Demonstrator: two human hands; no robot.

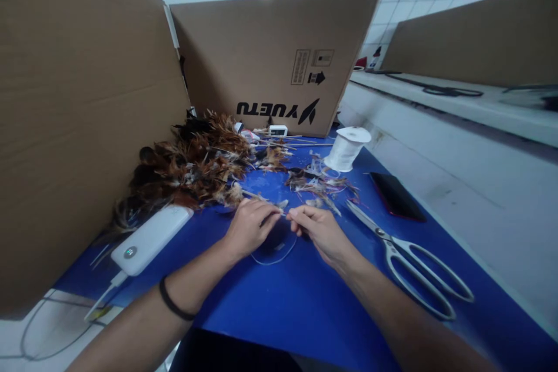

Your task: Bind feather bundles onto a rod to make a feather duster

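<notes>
My left hand (pixel 253 224) is closed in a pinch, a dark band round its wrist. Facing it, fingertips almost meeting, my right hand (pixel 321 233) pinches too. A thin pale string (pixel 275 262) hangs in a loop below and runs up to both hands; a small pale bit shows between the fingertips, too small to name. Just behind my left hand a thin stick (pixel 253 195) with a fluffy tuft can be seen. Beyond lie a big heap of brown and black feathers (pixel 196 165) and a smaller scatter of loose feathers (pixel 320 183).
Large scissors (pixel 405 256) lie partly spread at right, near a dark phone (pixel 396 196). A white spool (pixel 347 149) stands behind. At left sits a white power bank (pixel 152 239) with a cable. Cardboard panels (pixel 261 52) rise at the back and left of the blue table (pixel 261 308).
</notes>
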